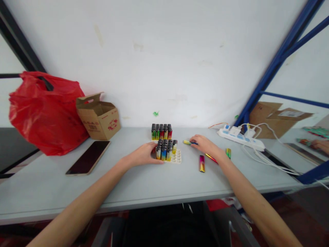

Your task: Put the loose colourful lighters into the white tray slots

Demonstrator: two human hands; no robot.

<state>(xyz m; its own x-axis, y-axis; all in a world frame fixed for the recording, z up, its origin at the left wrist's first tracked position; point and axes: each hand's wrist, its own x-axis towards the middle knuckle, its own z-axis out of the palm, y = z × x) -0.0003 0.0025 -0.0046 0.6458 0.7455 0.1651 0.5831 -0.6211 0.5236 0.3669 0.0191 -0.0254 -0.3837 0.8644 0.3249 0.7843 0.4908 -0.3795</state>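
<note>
A pale grey table (144, 185) spans the lower half of the frame, set against a white wall. At the upper left sits a bulging red plastic bag (43, 113), and just right of it a small brown cardboard box (99, 116) with red printing on its side and a dark barcode-like block; the writing is too small to read. In front of the box a dark phone (88, 157) lies flat, screen blank. At the right, a white power strip (240, 136) with plugs and white cables runs toward the blue shelf frame (280, 55); more cardboard lies behind it, with a white label that cannot be read.

Both forearms reach in from the bottom corners toward the centre. The left hand (144, 154) lies palm down with fingers curled against the left side of a white tray (177, 157), which is partly filled with upright coloured lighters (166, 149); it touches the tray's lighters but whether it grips them cannot be told. A second block of lighters (161, 131) stands just behind, near the wall. The right hand (205, 144) reaches left of the strip, fingers pinched on a yellow-green lighter (187, 142) lying on the table just right of the tray. Near that wrist lie loose lighters: one purple and gold (202, 163), one red (211, 157) partly under the arm, and a green one (228, 153). No brand shows on any.
</note>
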